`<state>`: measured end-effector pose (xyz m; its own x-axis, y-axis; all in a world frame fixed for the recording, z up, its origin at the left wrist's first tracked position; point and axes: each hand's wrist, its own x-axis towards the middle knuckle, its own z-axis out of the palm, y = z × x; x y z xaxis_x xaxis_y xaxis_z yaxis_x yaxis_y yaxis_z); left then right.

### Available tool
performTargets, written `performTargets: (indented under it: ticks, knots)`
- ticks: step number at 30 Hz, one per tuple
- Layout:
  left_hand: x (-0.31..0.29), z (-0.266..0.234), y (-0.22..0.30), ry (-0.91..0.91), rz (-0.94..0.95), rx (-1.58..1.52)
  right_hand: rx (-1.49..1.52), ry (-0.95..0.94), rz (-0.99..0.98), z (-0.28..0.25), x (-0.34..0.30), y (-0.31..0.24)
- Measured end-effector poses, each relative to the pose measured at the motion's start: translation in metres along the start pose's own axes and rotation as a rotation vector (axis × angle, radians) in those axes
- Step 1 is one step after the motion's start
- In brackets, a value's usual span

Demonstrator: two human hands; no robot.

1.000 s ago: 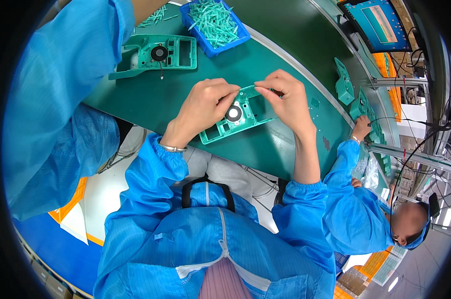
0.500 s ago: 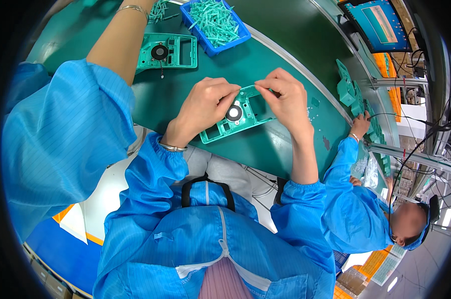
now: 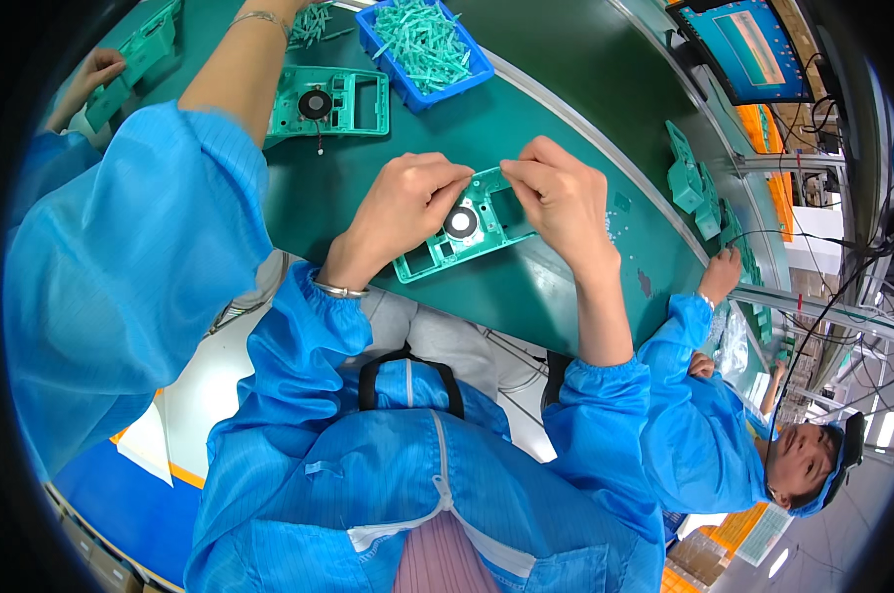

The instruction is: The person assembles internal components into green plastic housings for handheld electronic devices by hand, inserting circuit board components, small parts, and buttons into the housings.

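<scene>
A green plastic housing (image 3: 452,259) with a round black speaker (image 3: 460,222) with a white centre is tilted before me, at the table's near edge. My left hand (image 3: 404,208) is closed in a pinch at its far edge, covering part of the left side. My right hand (image 3: 563,198) pinches the same edge a little to the right, beside a rectangular opening. Whether a small part sits between the fingertips is hidden. Farther left lies a second green housing (image 3: 353,128) with a black speaker and a short dangling wire.
A blue bin (image 3: 429,96) full of small green strips stands at the far side, with loose strips (image 3: 312,25) beside it. A co-worker's arm (image 3: 232,79) reaches in from the left. At right, another co-worker's hand (image 3: 721,274) is near green housings (image 3: 686,178) along a rail.
My hands keep their pinch on the housing and have barely shifted. At far left a co-worker's hand with green parts has come into view. The right co-worker's hand has moved slightly nearer.
</scene>
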<state>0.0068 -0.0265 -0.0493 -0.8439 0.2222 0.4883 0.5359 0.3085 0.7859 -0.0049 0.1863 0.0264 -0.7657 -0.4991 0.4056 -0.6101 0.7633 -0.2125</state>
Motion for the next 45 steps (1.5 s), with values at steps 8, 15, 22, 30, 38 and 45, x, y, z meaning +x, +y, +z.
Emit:
performTargets:
  ticks: [8, 15, 22, 30, 38, 45]
  knots:
    - [0.009, -0.009, -0.003, -0.13, -0.031, -0.009, 0.082, 0.034, -0.041, -0.001, 0.008, -0.012]
    - [0.009, -0.017, -0.01, -0.221, -0.014, -0.086, 0.235, -0.179, 0.0, 0.002, 0.01, -0.005]
    - [0.007, -0.017, -0.012, -0.22, -0.013, -0.079, 0.326, -0.292, 0.16, -0.001, 0.021, -0.008]
    - [0.006, -0.018, -0.011, -0.234, -0.027, -0.108, 0.135, -0.281, -0.058, 0.0, 0.031, -0.006]
    - [0.005, -0.023, -0.007, -0.254, -0.078, -0.122, 0.117, -0.276, -0.057, 0.006, 0.023, -0.003]
    - [0.0, -0.02, -0.002, -0.17, -0.021, -0.069, 0.128, -0.23, -0.074, 0.009, 0.02, -0.003]
